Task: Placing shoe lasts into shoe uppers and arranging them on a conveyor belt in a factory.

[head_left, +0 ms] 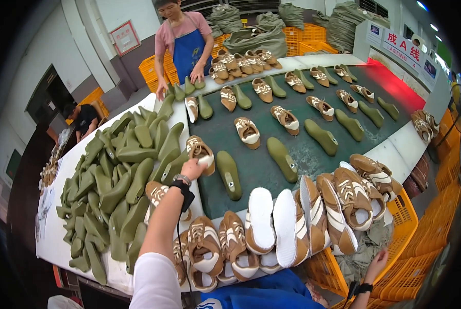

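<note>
My left hand (193, 168) reaches forward and grips the heel end of a brown sneaker with white stripes (199, 148), at the near left corner of the dark green belt (256, 177). Beside that sneaker lies a green shoe last (229, 175). Under my left forearm another brown sneaker (157, 191) is partly hidden. My right hand (378, 264) hangs at the lower right by an orange crate (403, 219), its fingers loosely apart and nothing in them. Brown sneakers (205, 244) crowd the near table edge, some tilted with white soles (262, 219) showing.
A large heap of green lasts (132, 154) covers the white table at left. Sneakers and lasts stand in rows on the belt. Across the table, a person in a blue apron (188, 51) touches lasts. Stacked orange crates (436, 247) line the right side; another person (83, 119) sits far left.
</note>
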Demonstrator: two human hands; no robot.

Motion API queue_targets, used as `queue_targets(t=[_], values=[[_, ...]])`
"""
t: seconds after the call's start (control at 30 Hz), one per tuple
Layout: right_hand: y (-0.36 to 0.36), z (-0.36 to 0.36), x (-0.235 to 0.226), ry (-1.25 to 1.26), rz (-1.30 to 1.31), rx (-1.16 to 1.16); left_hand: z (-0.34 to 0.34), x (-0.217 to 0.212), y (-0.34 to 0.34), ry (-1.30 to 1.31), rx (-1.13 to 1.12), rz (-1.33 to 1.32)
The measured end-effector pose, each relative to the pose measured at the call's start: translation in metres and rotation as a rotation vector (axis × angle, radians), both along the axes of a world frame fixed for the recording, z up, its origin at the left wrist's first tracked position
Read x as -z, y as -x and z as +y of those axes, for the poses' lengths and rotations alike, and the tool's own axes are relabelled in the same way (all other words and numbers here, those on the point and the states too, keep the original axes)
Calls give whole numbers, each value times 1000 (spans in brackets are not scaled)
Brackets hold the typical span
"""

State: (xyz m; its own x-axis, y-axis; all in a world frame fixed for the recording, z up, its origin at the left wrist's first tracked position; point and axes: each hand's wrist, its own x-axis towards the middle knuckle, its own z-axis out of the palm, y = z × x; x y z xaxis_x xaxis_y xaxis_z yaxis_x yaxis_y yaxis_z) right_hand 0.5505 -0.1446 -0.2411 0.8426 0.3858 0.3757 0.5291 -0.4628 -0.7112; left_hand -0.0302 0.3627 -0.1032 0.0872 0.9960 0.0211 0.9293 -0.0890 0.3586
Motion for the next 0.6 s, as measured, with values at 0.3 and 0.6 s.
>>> queue_targets(t=[0.3, 0.6], values=[[71, -14, 91, 394, 177, -40, 41, 74, -1, 101, 15, 224], [87, -2, 95, 604, 343, -5, 58, 83, -24, 51, -201, 88]])
